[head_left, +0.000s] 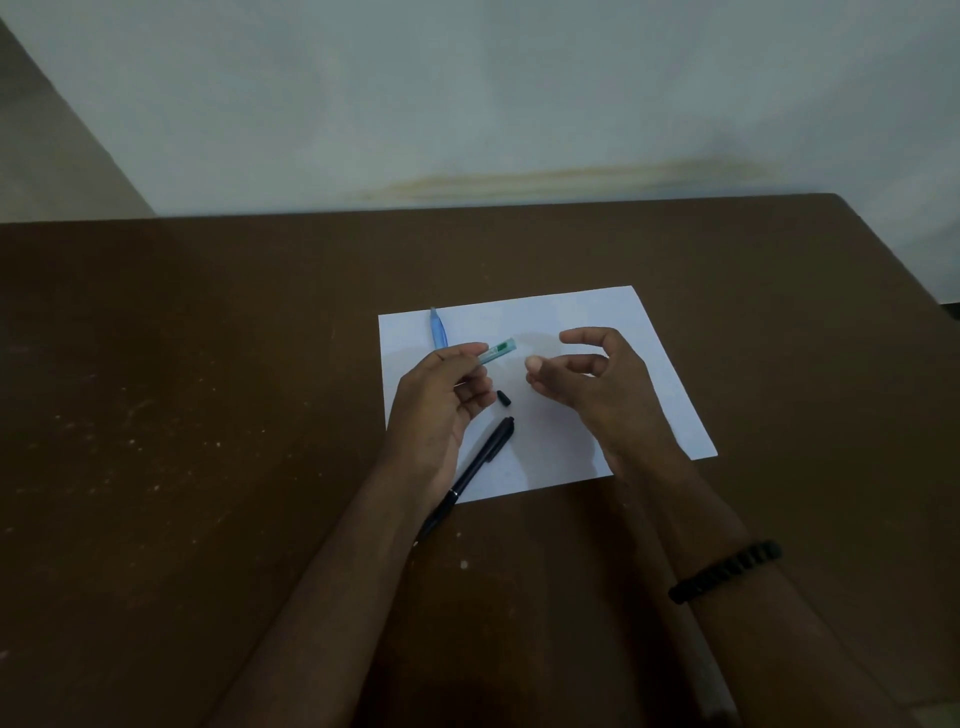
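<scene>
Item: clear tube (497, 350), short and green-marked, was pinched at one end by the left grip (441, 410) above the white paper (597, 312); its markings were too dim to read.
Right grip (597, 384): fingers loosely curled and apart, holding nothing, near the tube's free end.
Blue pen part (439, 330): near end hidden behind the left grip.
Black pen (483, 457): partly under the left wrist, crossing the paper's near edge.
Counter (208, 415): broad brown surface extended left of the paper.

No legible text, pen barrel (497, 352) label blurred
</scene>
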